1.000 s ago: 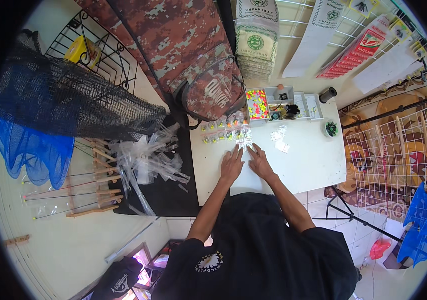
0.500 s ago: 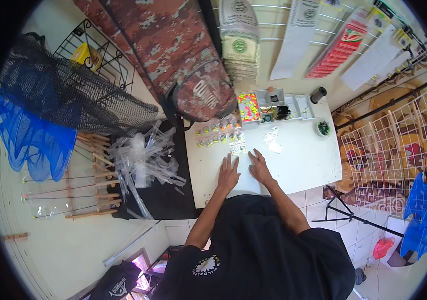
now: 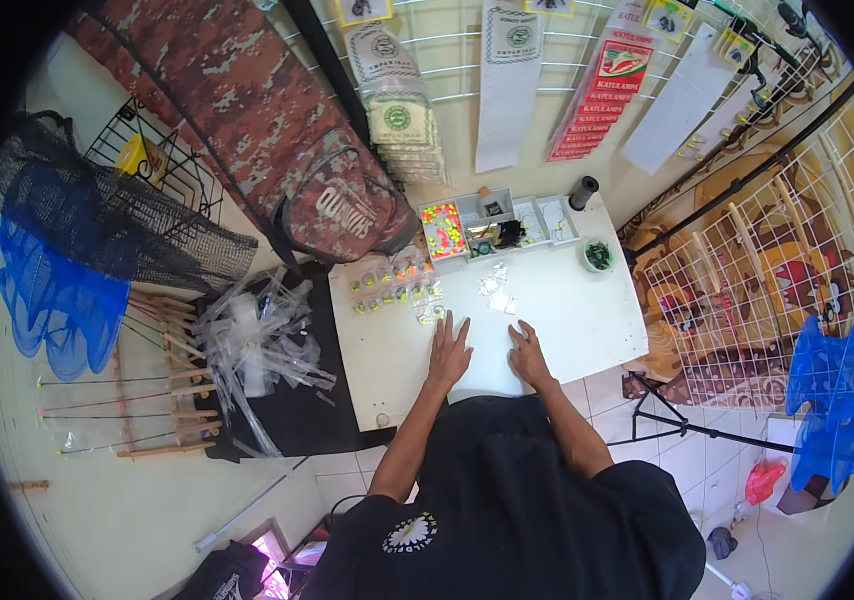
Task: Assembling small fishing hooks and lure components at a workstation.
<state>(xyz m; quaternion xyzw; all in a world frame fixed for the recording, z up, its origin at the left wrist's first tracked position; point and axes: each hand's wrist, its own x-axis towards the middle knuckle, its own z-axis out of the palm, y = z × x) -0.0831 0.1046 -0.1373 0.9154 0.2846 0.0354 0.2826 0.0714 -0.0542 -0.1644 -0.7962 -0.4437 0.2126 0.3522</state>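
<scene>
My left hand (image 3: 449, 351) lies flat on the white table (image 3: 587, 320), fingers spread, holding nothing. My right hand (image 3: 526, 353) rests flat beside it, also with nothing in it. Just beyond the fingertips lie small clear packets (image 3: 496, 290) and rows of little bags with yellow and pink beads (image 3: 393, 288). Further back stands a divided white tray (image 3: 499, 221) with bright beads in its left compartment.
A small green-filled bowl (image 3: 598, 255) and a black cylinder (image 3: 583, 191) stand at the table's back right. A camouflage bag (image 3: 277, 150) leans at the back left. Clear plastic sleeves (image 3: 257, 340) lie on a black surface to the left, and dark nets (image 3: 87, 230) beyond them.
Both hands have drawn back toward my body from the small packets and now lie flat on the table. The view has shifted slightly.
</scene>
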